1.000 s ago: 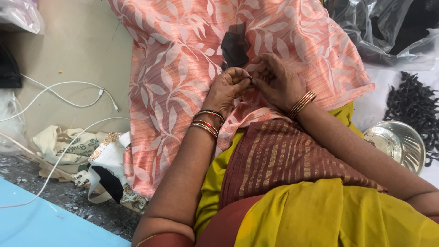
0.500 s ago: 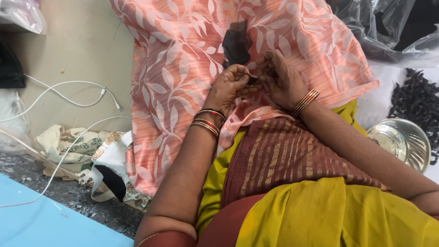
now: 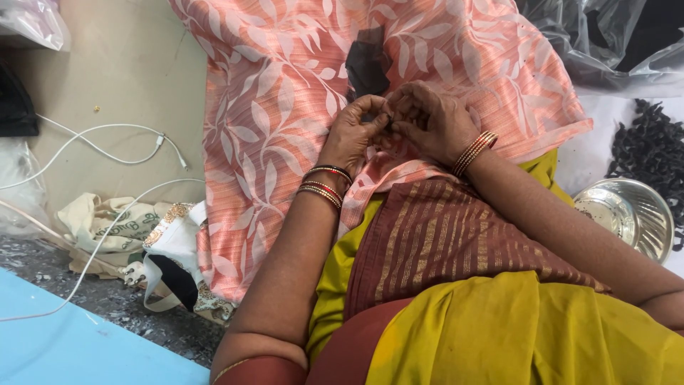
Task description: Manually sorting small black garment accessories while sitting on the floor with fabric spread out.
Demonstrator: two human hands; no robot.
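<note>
While both hands [image 3: 388, 128] pinch sth small, peach leaf-print cloth [image 3: 278, 93], beige floor [image 3: 121, 85], white cables [image 3: 107, 135].

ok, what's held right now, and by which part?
Both hands, left hand and right hand, pinch a small dark object between fingertips; what it is and the held part cannot be told.

A small dark piece [image 3: 388, 122], pinched between fingertips over the peach leaf-print cloth [image 3: 285, 107].

Salmon-pink cloth [image 3: 285, 128] with a white leaf print; dark patch [image 3: 367, 68] on it. Maroon fabric [image 3: 442, 235] striped gold. Mustard-yellow garment [image 3: 527, 335]. Red-and-gold bangles [image 3: 324, 185]. Shiny silver bowl [image 3: 630, 214]. White cable [image 3: 107, 135]. Light-blue sheet [image 3: 64, 335].
</note>
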